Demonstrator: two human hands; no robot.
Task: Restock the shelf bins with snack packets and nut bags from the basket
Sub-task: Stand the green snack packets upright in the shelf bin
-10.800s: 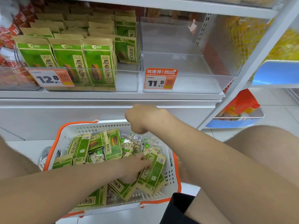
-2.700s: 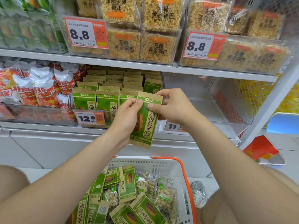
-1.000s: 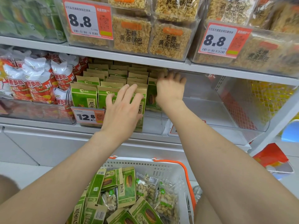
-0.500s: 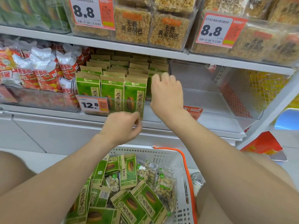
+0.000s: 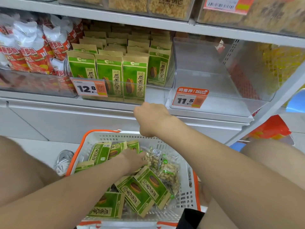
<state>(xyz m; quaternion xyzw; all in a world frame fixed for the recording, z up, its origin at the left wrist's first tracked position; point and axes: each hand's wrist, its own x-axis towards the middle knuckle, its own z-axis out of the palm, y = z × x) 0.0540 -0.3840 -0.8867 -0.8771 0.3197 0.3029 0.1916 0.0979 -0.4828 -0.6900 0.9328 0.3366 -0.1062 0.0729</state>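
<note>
In the basket [image 5: 105, 138] the left hand [image 5: 134, 160] reaches among green seed packets [image 5: 140, 194] and nut bags [image 5: 168, 171], fingertips buried, grip impossible to tell. Above the rim the right hand [image 5: 151, 118] hangs with fingers curled under, holding nothing. Beyond, more packets stand in the shelf bin [image 5: 156, 91]

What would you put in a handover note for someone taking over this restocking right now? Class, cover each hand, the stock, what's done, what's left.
Left hand: down in the basket among the packets; grip not visible.
Right hand: above the basket, fingers curled, nothing seen in it.
Done: the 12.8 bin looks nearly full.
Left: the 11.5 bin holds nothing; nut bags and green packets lie in the basket.
</note>
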